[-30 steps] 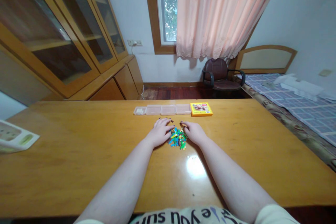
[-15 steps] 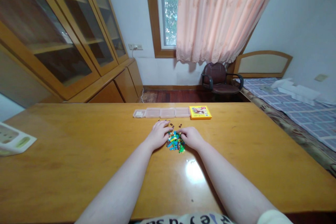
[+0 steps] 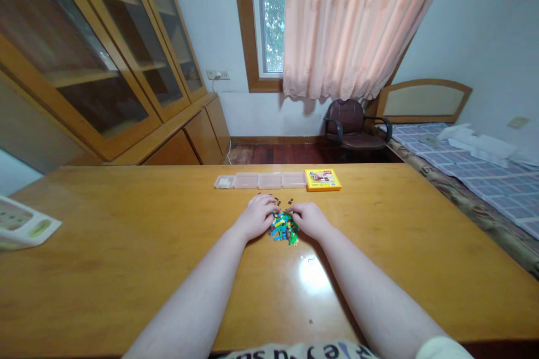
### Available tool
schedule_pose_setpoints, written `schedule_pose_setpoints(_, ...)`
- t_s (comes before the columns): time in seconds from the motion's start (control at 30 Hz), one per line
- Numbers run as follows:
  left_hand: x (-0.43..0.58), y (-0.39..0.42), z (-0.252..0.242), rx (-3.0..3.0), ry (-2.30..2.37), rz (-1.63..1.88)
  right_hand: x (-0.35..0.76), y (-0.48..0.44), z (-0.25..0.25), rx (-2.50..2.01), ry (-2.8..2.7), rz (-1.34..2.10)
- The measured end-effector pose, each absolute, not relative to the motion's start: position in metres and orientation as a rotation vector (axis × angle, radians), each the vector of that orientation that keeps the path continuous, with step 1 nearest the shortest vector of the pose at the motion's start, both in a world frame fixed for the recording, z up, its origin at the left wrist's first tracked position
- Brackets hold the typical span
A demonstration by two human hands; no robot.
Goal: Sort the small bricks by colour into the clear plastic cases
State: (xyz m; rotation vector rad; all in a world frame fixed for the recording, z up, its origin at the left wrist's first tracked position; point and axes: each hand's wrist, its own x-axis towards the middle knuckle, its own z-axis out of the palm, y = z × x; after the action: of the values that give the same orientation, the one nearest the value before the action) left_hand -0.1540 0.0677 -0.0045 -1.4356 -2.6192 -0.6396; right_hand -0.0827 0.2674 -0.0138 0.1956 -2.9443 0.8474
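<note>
A small pile of tiny coloured bricks (image 3: 284, 228), blue, green and yellow, lies on the wooden table (image 3: 126, 235) in front of me. My left hand (image 3: 256, 216) rests palm down against the pile's left side, its fingers bent and apart, fingertips at the pile's far edge. On the right side my right hand (image 3: 310, 219) cups the pile the same way, fingers curled loosely toward the bricks. Neither hand lifts a piece. Two or three small dark pieces (image 3: 289, 201) lie loose just beyond my fingertips.
A clear plastic compartment box (image 3: 261, 180) lies beyond the pile, with a flat yellow box (image 3: 322, 179) at its right end. A white tray (image 3: 23, 227) sits at the table's left edge. A cabinet, a chair and a bed stand behind.
Both hands have drawn in against the pile, fingers going from stretched to bent, and the pile is more bunched. The dark pieces now lie clear of my fingertips.
</note>
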Motion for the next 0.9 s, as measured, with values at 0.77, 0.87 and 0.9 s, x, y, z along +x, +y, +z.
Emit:
schedule_pose_setpoints(0.77, -0.1593, 0.0654, -0.0106, -1.366, -2.649, -0.627, -0.0839, 0.2684, -0.0118, 0.169, -2.955, 0.700)
schedule_pose_setpoints(0.87, -0.1588, 0.0651, -0.0090, -1.394, -2.613, -0.647, -0.0836, 0.2676, -0.0131, 0.328, -2.930, 0.735)
schedule_pose_setpoints(0.9, -0.1583, 0.0652, -0.0085, -1.442, -2.595, -0.650, -0.0838, 0.2674, -0.0138, 0.360, -2.931, 0.735)
